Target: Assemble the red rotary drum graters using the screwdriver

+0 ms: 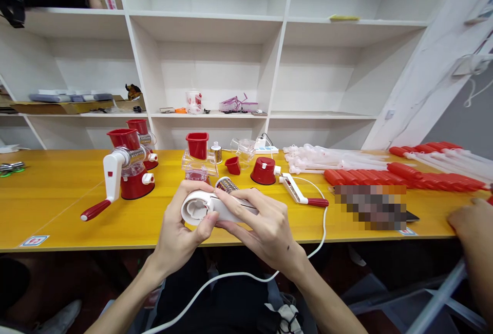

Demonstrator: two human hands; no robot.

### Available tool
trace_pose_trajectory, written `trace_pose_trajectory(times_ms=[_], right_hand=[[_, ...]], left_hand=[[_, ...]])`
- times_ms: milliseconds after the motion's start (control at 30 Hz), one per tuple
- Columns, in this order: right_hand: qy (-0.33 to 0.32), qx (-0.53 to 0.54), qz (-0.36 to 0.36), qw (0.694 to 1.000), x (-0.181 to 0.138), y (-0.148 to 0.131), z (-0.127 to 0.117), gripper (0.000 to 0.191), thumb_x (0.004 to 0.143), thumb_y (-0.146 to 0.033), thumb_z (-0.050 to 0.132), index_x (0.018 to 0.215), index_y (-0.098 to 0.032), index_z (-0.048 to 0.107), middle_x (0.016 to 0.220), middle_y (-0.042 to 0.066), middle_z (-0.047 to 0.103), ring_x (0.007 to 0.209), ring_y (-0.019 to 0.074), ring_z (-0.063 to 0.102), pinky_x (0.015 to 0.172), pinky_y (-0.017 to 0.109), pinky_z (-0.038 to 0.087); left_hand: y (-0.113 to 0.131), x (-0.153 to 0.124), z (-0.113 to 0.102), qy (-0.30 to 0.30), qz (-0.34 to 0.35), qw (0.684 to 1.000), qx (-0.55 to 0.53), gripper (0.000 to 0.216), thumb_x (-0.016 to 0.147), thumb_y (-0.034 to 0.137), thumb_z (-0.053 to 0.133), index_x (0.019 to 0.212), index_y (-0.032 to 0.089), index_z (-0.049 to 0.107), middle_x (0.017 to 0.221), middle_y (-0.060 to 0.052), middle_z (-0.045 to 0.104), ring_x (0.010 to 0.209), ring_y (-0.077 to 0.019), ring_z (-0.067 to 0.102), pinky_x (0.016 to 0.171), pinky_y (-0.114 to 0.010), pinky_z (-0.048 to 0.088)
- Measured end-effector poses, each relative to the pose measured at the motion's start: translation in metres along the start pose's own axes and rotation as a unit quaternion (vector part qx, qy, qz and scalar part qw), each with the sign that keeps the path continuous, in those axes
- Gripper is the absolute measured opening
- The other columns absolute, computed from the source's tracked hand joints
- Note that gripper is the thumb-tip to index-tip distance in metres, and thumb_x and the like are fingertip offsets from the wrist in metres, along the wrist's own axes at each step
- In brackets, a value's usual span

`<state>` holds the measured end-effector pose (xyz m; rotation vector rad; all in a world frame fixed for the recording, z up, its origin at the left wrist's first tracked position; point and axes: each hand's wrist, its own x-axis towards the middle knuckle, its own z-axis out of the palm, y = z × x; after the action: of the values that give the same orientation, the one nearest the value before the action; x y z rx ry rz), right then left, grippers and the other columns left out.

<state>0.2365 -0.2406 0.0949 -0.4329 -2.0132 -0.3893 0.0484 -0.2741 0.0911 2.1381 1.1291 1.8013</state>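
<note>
From the head view, we see both hands raised over the table's near edge, grasping one elongated white plastic piece with a round hollow end (222, 211). The left hand (187, 226) curls over the round end, thumb at the rim, probably to steady the opening, which is turned towards us. The right hand (265, 223) clasps the long body between fingers and thumb, likely keeping it level.

Beyond the hands, we find a silver perforated metal drum (226, 184), a squat round red plastic base (264, 171) and a white crank arm with a red grip (298, 190), perhaps spread apart for easy reach. A red-and-clear rotary grater with a white crank (133, 182) stands upright to the left.

The surface is a glossy yellow tabletop (69, 180); a white cable (254, 274) loops over its edge. White open shelving (215, 16) backs it, and another person's hand (468, 223) shows at far right.
</note>
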Motion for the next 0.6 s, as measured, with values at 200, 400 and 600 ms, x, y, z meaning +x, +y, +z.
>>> trace_pose_trajectory(times_ms=[200, 400, 600], right_hand=[[0.013, -0.019, -0.006, 1.000, -0.0010, -0.0016, -0.0008, 0.033, 0.098, -0.034, 0.063, 0.128, -0.019, 0.069, 0.097, 0.009, 0.071, 0.083, 0.0172, 0.066, 0.076, 0.030, 0.054], [0.013, -0.023, -0.014, 1.000, -0.0008, -0.0033, 0.0002, 0.034, 0.098, -0.033, 0.064, 0.128, -0.018, 0.068, 0.098, 0.008, 0.072, 0.085, 0.0172, 0.066, 0.077, 0.030, 0.053], [0.010, -0.015, -0.021, 1.000, -0.0003, -0.0016, 0.0006, 0.035, 0.097, -0.032, 0.065, 0.127, -0.014, 0.068, 0.098, 0.009, 0.071, 0.087, 0.0177, 0.067, 0.077, 0.030, 0.054]], left_hand=[[0.0039, 0.0021, 0.0014, 0.018, -0.021, 1.000, 0.007, 0.026, 0.090, 0.045, 0.062, 0.103, 0.023, 0.059, 0.087, 0.001, 0.064, 0.064, -0.0123, 0.056, 0.057, -0.024, 0.046], [-0.0031, 0.0010, 0.0001, 0.040, 0.035, 0.998, 0.023, 0.025, 0.089, 0.045, 0.065, 0.099, 0.022, 0.062, 0.083, 0.001, 0.067, 0.064, -0.0119, 0.057, 0.056, -0.023, 0.045], [-0.0056, 0.0002, -0.0023, 0.036, 0.054, 0.997, 0.042, 0.021, 0.091, 0.040, 0.065, 0.100, 0.021, 0.062, 0.081, 0.001, 0.066, 0.061, -0.0110, 0.056, 0.054, -0.022, 0.044]])
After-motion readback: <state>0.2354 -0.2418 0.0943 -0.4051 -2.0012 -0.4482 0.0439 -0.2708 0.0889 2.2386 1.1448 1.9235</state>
